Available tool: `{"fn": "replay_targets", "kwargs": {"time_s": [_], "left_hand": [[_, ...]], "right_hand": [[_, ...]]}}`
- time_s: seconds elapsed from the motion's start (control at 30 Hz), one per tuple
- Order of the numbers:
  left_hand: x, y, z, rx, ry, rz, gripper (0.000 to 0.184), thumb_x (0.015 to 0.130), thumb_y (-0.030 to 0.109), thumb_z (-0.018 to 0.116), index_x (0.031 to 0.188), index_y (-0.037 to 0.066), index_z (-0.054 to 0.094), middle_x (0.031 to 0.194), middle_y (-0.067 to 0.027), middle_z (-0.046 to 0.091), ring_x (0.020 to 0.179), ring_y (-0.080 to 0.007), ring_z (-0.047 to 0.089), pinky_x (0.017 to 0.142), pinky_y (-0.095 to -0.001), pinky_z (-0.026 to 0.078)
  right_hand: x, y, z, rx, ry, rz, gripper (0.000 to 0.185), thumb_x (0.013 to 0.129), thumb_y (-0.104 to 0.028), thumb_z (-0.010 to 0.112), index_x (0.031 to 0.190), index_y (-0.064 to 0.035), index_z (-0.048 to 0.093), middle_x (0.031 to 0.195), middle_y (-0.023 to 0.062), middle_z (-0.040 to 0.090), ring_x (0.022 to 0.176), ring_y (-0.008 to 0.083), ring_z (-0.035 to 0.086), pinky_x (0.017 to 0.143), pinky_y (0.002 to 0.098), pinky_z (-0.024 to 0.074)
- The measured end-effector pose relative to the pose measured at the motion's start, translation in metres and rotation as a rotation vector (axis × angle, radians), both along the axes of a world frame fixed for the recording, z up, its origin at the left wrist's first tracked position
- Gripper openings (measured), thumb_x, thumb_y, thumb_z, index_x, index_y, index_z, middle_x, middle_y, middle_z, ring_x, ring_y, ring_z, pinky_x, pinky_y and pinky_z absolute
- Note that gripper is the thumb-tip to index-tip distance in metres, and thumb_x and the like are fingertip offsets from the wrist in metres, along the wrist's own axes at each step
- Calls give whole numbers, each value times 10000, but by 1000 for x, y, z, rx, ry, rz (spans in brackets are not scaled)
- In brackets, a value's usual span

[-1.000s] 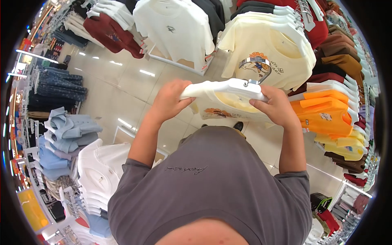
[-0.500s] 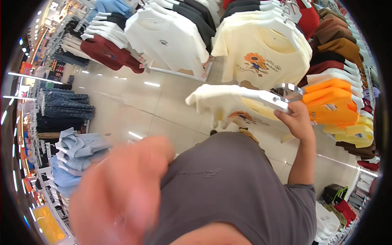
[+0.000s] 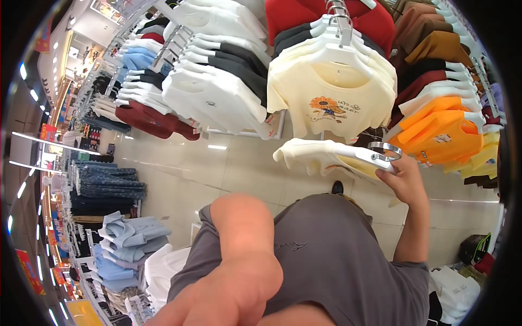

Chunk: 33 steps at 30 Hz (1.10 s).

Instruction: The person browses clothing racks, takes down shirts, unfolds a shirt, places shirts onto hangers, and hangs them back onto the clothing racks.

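Observation:
My right hand (image 3: pixel 405 179) is wrapped round the neck of a white hanger (image 3: pixel 356 152), just under its metal hook. From it hangs a cream T-shirt (image 3: pixel 304 151), seen nearly edge-on from above, in front of my body. Very close to the camera at the lower left is my left hand (image 3: pixel 217 299), with the forearm bent up toward my head. The frame edge cuts off its fingers, so I cannot tell how they are placed. Beyond the held shirt, a matching cream T-shirt with a sunflower print (image 3: pixel 331 100) fronts a rack.
White tops (image 3: pixel 212 100) hang left of the cream row, and orange T-shirts (image 3: pixel 440 136) hang to its right. Folded jeans (image 3: pixel 106 185) and light blue denim garments (image 3: pixel 130 236) line the left side. Glossy tiled floor (image 3: pixel 228 168) runs between the racks.
My left hand has moved from the left front down and back toward my head. My right hand still grips the hanger, now slightly lower and further right in view. The camera view has shifted.

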<state>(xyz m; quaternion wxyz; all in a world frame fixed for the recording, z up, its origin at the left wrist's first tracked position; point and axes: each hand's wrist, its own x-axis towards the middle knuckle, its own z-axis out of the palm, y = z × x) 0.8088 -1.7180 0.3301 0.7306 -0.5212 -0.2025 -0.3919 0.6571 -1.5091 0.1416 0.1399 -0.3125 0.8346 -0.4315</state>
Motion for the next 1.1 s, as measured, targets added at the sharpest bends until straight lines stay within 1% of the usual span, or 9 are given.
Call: {"fn": "replay_targets", "kwargs": {"time_s": [0.1,0.2,0.3,0.4,0.6,0.7,0.8,1.0,1.1], "left_hand": [[28,-1,-21,-275,-833,-221,137,873,26,595,996,74,634,1034,-33,608,1000,-161,564,822,-277,499],[-9,12,-38,-196,-447,-280,194,806,73,593,977,-14,623,978,-73,564,1026,-196,549,837,-342,507],[-28,11,-29,-374,-508,-216,184,784,53,576,955,-4,611,986,-90,555,1015,-215,541,818,-314,505],[-60,41,-13,-22,-101,31,109,774,57,588,874,18,611,930,-77,560,958,-195,548,746,-296,502],[-25,4,-32,-474,-916,-303,157,875,24,587,1013,77,638,1048,-30,610,1007,-158,566,830,-277,497],[-68,4,-26,-821,-804,-288,133,893,50,570,1006,79,633,1040,-26,606,1001,-157,562,815,-286,501],[-122,61,-18,-10,-130,62,113,898,63,558,988,75,626,995,-30,603,972,-159,571,791,-297,510],[-84,39,-41,-610,-1029,-272,189,905,87,550,1074,59,630,1052,-49,618,1026,-167,581,824,-299,525],[-118,53,-72,-375,-975,100,104,843,73,599,929,22,628,932,-54,605,879,-220,607,821,-314,501]], "right_hand": [[-9,5,-6,-70,-38,-23,218,723,-86,723,875,5,596,774,91,527,723,238,505,667,327,414],[-17,18,-13,-38,-41,-28,227,722,-69,721,904,8,610,800,90,551,737,238,521,682,326,425],[-26,22,-14,-95,-48,-35,237,722,-62,725,924,5,623,825,91,577,759,242,544,707,327,440],[-36,29,-14,-50,-77,-25,222,724,-56,728,918,2,637,851,96,606,790,243,573,731,329,454],[-57,36,-15,-2,-129,-16,204,722,-65,731,909,-10,671,842,101,626,785,254,599,727,338,471],[-70,39,-24,-58,-95,25,207,718,-74,736,907,-16,675,826,98,625,777,260,599,718,344,474],[-79,43,-28,-40,-95,33,200,717,-81,740,896,-21,674,813,97,625,784,263,603,713,350,474],[-104,48,-40,-67,-72,94,169,710,-100,740,855,-43,673,802,96,629,773,288,592,696,365,463],[-112,50,-41,-97,-75,107,163,709,-115,738,846,-54,675,801,95,630,771,293,588,690,373,459]]}}
